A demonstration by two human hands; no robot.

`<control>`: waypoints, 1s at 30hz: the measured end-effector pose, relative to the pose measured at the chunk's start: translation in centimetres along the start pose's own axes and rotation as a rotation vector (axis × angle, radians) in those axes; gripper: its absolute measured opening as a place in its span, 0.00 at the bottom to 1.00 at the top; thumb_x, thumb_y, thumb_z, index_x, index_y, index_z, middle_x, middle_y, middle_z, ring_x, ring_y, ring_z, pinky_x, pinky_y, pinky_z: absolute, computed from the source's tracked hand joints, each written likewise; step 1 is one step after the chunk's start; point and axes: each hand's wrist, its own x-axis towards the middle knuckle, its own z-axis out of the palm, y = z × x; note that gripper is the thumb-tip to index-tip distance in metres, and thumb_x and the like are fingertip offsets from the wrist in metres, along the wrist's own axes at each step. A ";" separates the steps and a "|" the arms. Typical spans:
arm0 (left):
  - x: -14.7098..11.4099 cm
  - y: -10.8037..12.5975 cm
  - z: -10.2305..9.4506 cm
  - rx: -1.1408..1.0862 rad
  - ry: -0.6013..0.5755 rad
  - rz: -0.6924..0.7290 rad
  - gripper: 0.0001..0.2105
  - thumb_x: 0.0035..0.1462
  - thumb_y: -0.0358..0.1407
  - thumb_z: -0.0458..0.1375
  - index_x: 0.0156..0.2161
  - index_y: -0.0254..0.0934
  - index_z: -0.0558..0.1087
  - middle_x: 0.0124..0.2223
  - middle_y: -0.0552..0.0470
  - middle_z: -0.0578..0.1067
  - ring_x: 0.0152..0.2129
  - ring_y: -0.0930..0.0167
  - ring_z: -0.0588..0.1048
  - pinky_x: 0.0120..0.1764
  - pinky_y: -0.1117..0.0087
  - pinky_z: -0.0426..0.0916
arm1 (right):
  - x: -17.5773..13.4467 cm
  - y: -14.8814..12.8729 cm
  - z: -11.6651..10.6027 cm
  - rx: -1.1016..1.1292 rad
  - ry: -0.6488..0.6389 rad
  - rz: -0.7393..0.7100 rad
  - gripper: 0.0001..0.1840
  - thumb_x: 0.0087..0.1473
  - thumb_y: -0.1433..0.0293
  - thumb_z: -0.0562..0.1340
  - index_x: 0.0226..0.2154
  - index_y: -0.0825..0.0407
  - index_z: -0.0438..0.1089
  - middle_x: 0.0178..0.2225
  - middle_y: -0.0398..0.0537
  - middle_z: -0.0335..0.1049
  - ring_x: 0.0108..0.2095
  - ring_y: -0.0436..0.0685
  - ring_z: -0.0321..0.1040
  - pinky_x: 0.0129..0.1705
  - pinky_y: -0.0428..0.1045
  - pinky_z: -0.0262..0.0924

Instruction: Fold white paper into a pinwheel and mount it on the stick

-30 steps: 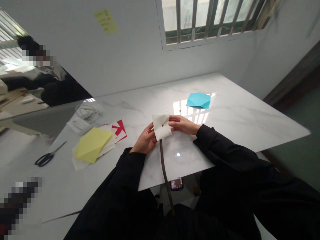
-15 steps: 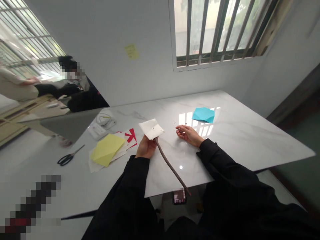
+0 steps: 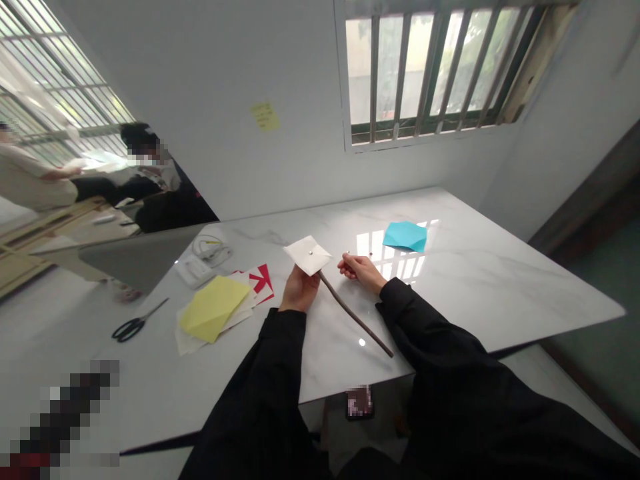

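A white paper pinwheel (image 3: 304,249) with a small shiny pin at its middle sits at the upper end of a brown stick (image 3: 353,315). My left hand (image 3: 300,290) is closed around the stick's top just under the paper, its fingertips partly hidden. The stick slants down to the right over the table. To the right of the paper, my right hand (image 3: 361,269) is closed, thumb and fingers drawn together; whatever they may hold is too small to make out. A tiny shiny pin (image 3: 348,253) and a dark one (image 3: 371,254) lie close by.
On the marble-patterned table (image 3: 510,280) lie a blue paper (image 3: 406,236), a yellow paper (image 3: 215,308) over white sheets, a red-and-white paper (image 3: 262,283), black scissors (image 3: 131,328) and a white device with a cable (image 3: 195,268). Two people sit at the far left.
My right hand has moved left toward the pinwheel and its fingers have closed together. My left hand and the pinwheel have shifted slightly right; the stick's lower end has swung up and right.
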 end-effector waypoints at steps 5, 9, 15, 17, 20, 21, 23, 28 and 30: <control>0.4 -0.1 -0.6 -0.026 0.031 0.004 0.16 0.67 0.28 0.66 0.58 0.36 0.79 0.38 0.52 0.85 0.25 0.75 0.79 0.29 0.79 0.74 | -1.8 -0.1 1.0 -0.070 -0.219 0.151 0.38 0.50 0.36 0.73 0.36 0.57 0.82 0.27 0.47 0.76 0.22 0.45 0.58 0.25 0.44 0.51; 0.4 -0.2 -0.9 -0.027 0.031 0.003 0.17 0.68 0.29 0.65 0.61 0.37 0.78 0.41 0.50 0.86 0.26 0.75 0.80 0.29 0.78 0.74 | -2.2 -1.0 0.9 -0.079 -0.298 0.187 0.30 0.53 0.44 0.75 0.37 0.56 0.83 0.27 0.45 0.75 0.23 0.45 0.56 0.24 0.44 0.47; 0.2 -0.9 -1.0 -0.020 0.004 0.010 0.23 0.64 0.27 0.68 0.63 0.39 0.77 0.44 0.50 0.86 0.27 0.74 0.81 0.31 0.77 0.75 | -2.8 -2.2 0.3 -0.111 -0.520 0.252 0.30 0.51 0.47 0.77 0.39 0.58 0.83 0.23 0.39 0.69 0.21 0.44 0.51 0.23 0.44 0.39; 0.1 -0.9 -0.9 -0.030 0.007 0.010 0.23 0.64 0.27 0.68 0.63 0.40 0.76 0.44 0.50 0.87 0.28 0.74 0.82 0.32 0.77 0.76 | -2.8 -2.2 0.2 -0.104 -0.535 0.251 0.29 0.51 0.47 0.77 0.38 0.58 0.82 0.21 0.37 0.66 0.20 0.43 0.51 0.22 0.43 0.38; 0.0 -0.7 -0.6 -0.045 0.018 0.016 0.21 0.67 0.27 0.64 0.63 0.41 0.77 0.46 0.49 0.87 0.29 0.73 0.83 0.34 0.76 0.77 | -2.6 -1.9 -0.1 -0.077 -0.566 0.247 0.30 0.52 0.47 0.77 0.38 0.58 0.81 0.24 0.41 0.72 0.21 0.43 0.53 0.22 0.43 0.41; -0.1 -0.6 -0.5 -0.049 0.022 0.017 0.20 0.69 0.27 0.62 0.63 0.41 0.77 0.47 0.49 0.87 0.30 0.73 0.83 0.35 0.76 0.78 | -2.6 -1.8 -0.1 -0.069 -0.577 0.249 0.29 0.53 0.47 0.77 0.37 0.58 0.80 0.26 0.44 0.75 0.21 0.43 0.55 0.22 0.42 0.42; -0.1 -0.4 -0.3 -0.057 0.044 0.015 0.19 0.71 0.26 0.58 0.62 0.43 0.78 0.46 0.50 0.87 0.30 0.72 0.84 0.34 0.76 0.78 | -2.5 -1.7 -0.3 -0.050 -0.589 0.260 0.28 0.53 0.49 0.78 0.37 0.58 0.80 0.31 0.48 0.79 0.23 0.43 0.58 0.23 0.42 0.46; -0.4 -0.4 0.0 -0.049 0.063 -0.006 0.16 0.72 0.28 0.58 0.60 0.41 0.79 0.42 0.50 0.87 0.31 0.71 0.84 0.32 0.76 0.77 | -2.5 -1.7 -0.7 -0.025 -0.593 0.330 0.23 0.54 0.55 0.79 0.37 0.58 0.80 0.33 0.51 0.82 0.23 0.43 0.62 0.25 0.40 0.54; -0.5 -0.5 0.1 -0.043 0.025 -0.001 0.19 0.71 0.27 0.60 0.63 0.39 0.77 0.45 0.48 0.87 0.33 0.70 0.85 0.35 0.75 0.77 | -2.5 -1.8 -0.8 -0.033 -0.607 0.339 0.21 0.55 0.56 0.79 0.37 0.58 0.80 0.32 0.50 0.82 0.23 0.43 0.63 0.25 0.40 0.54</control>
